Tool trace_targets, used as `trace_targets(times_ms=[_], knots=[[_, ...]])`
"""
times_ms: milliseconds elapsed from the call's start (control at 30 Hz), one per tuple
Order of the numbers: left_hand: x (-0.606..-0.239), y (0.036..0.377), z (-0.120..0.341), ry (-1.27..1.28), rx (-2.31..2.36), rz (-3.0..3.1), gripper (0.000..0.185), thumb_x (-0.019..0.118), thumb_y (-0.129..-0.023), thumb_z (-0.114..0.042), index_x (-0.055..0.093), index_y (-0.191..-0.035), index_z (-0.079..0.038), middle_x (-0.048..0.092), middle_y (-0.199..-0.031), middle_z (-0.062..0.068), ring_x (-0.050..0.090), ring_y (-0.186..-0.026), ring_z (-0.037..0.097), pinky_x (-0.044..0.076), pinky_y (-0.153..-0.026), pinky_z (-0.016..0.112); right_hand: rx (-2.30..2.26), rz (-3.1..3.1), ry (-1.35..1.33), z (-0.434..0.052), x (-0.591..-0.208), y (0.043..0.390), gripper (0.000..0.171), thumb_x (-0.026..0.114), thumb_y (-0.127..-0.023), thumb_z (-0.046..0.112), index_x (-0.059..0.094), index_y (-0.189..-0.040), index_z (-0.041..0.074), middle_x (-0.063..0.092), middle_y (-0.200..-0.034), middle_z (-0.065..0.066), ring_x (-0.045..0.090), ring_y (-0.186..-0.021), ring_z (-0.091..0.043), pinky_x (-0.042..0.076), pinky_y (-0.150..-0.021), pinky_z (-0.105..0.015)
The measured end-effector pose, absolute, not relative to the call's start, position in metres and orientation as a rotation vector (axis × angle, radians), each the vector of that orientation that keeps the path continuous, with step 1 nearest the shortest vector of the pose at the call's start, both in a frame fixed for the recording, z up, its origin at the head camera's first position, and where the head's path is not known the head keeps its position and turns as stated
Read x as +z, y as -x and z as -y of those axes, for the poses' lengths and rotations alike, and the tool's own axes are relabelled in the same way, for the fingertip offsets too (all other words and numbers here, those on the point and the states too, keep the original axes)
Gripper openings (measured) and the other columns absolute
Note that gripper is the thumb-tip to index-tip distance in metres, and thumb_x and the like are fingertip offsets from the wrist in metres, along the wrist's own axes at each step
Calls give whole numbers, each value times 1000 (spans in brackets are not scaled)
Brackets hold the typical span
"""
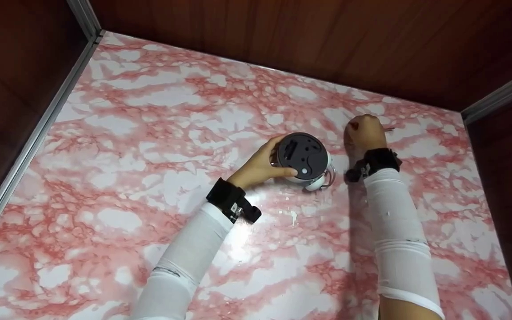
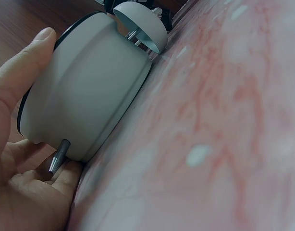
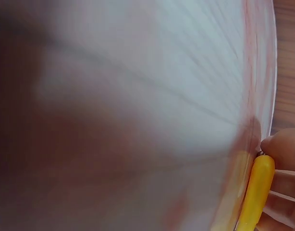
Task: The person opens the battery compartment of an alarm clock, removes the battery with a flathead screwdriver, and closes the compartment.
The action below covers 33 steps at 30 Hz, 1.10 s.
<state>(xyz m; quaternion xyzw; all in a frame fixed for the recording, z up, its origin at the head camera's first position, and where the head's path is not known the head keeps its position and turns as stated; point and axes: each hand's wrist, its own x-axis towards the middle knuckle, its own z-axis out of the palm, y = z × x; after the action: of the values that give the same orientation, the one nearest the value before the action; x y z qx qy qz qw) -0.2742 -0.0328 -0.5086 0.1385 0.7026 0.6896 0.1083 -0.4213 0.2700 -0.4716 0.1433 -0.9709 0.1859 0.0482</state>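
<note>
A white twin-bell alarm clock [image 1: 302,158] lies on the pink marbled table [image 1: 149,133] with its black back turned up. My left hand [image 1: 260,166] grips its side, thumb on the rim of the back. In the left wrist view the clock's white body [image 2: 85,91] rests against my palm [image 2: 22,192], with one bell [image 2: 142,24] and a grey foot [image 2: 58,156] showing. Just right of the clock, my right hand [image 1: 365,133] is curled on the table around a yellow-handled tool [image 3: 257,192]. A thin shaft [image 1: 389,129] pokes out past the fist.
Dark wooden walls [image 1: 282,26] close the table in at the back and on both sides. Metal strips [image 1: 29,146] run along the left edge and at the right corner. The right wrist view is mostly blurred.
</note>
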Motion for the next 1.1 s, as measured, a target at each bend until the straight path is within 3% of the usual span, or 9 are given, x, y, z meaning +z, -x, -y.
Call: trace_targets(times_ms=[233, 367, 500, 733, 967, 1100], knots=[[-509, 274, 31, -419, 2033, -2053, 95, 87, -82, -17, 31, -159, -15, 40, -156, 5, 45, -139, 19, 38, -113, 30, 607, 2915, -431, -273, -473, 418, 19, 59, -97, 5, 72, -100, -8, 68, -102, -29, 63, -98, -44, 51, -89, -56], [-508, 274, 31, -418, 2024, -2058, 95, 87, -82, -18, 31, -159, -16, 39, -156, 5, 44, -139, 19, 37, -114, 32, 682, 2836, -439, -273, -473, 413, 20, 63, -97, 7, 71, -103, -10, 64, -119, -30, 57, -117, -44, 45, -103, -52], [-508, 273, 32, -391, 2024, -2066, 96, 88, -80, -19, 32, -158, -17, 39, -157, 4, 42, -141, 18, 35, -115, 32, 743, 2776, -529, -267, -470, 405, 18, 65, -96, 6, 73, -100, -9, 62, -125, -32, 50, -131, -43, 36, -116, -49], [-509, 272, 32, -368, 2037, -2050, 98, 89, -80, -17, 31, -159, -17, 39, -157, 6, 43, -141, 21, 36, -115, 34, 805, 2790, -609, -260, -466, 382, 16, 65, -95, 3, 73, -106, -7, 58, -132, -30, 51, -130, -43, 45, -107, -53], [-509, 272, 32, -354, 2037, -2029, 98, 89, -80, -18, 31, -159, -19, 40, -156, 5, 44, -140, 20, 39, -113, 35, 905, 2766, -719, -255, -466, 355, 28, 64, -95, -6, 68, -122, -7, 51, -141, -29, 49, -131, -44, 44, -108, -55], [-508, 271, 32, -342, 2039, -2018, 97, 88, -80, -19, 32, -158, -19, 40, -156, 4, 44, -139, 20, 40, -112, 35, 1098, 2781, -719, -253, -465, 342, 32, 63, -95, -6, 65, -128, -6, 50, -143, -24, 49, -132, -39, 49, -103, -54]])
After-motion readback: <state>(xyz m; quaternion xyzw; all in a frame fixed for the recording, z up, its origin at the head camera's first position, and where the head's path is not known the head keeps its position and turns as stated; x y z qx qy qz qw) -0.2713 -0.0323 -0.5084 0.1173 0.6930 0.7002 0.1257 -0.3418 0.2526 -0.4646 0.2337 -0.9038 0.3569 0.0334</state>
